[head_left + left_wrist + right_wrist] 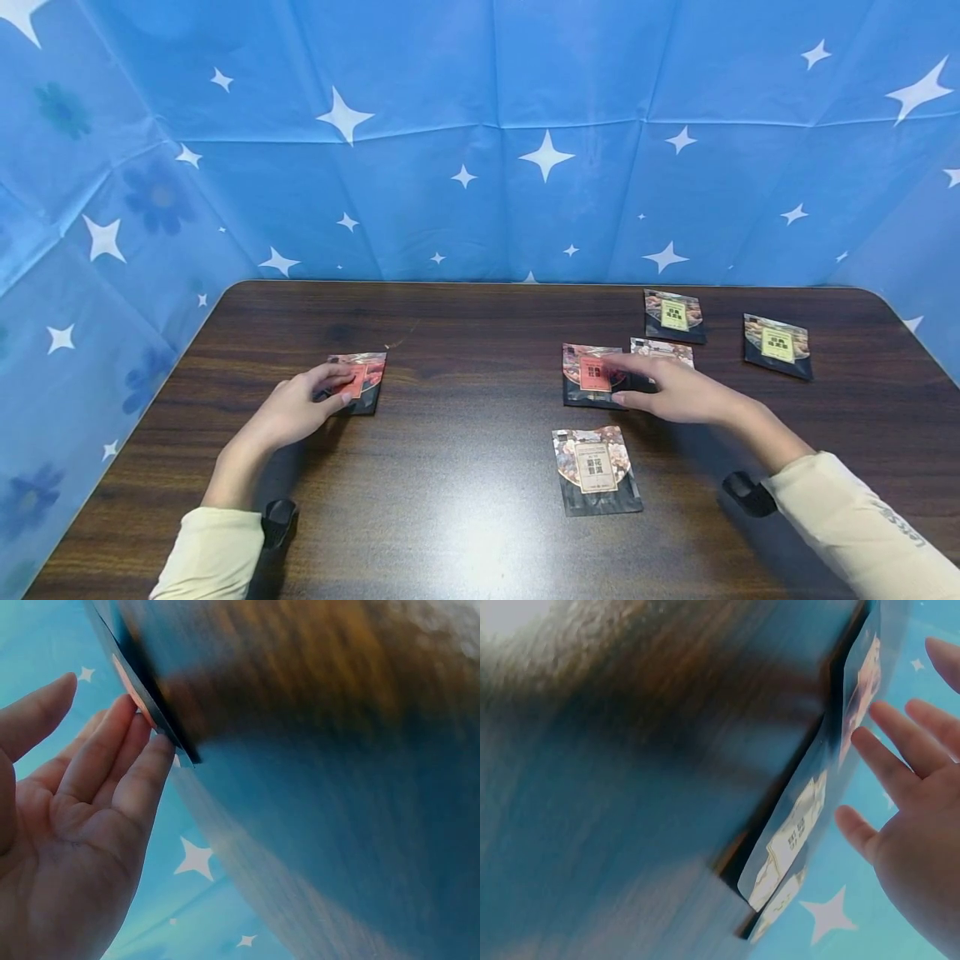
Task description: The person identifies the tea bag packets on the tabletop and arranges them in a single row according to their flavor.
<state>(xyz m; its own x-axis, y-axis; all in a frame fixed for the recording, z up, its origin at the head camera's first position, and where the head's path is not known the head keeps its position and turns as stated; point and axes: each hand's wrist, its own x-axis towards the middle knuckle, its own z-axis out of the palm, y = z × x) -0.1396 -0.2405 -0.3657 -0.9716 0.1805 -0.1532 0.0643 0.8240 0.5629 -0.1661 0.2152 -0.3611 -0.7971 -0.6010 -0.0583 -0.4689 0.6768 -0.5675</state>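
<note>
My left hand [300, 407], loose, touches left red packet [372, 379]; right hand [688, 392], spread, at right red packet [591, 377]. Neither grips.

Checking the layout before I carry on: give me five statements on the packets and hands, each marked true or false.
1. The left hand is at a red-labelled packet. True.
2. The right hand is holding a yellow-labelled packet. False: it is at the second red-labelled packet.
3. The cream-labelled packet in front lies nearest the person. True.
4. Both yellow-labelled packets lie on the left side of the table. False: one yellow-labelled packet and the other yellow-labelled packet lie toward its back right.
5. Those two yellow-labelled packets lie apart. True.
</note>
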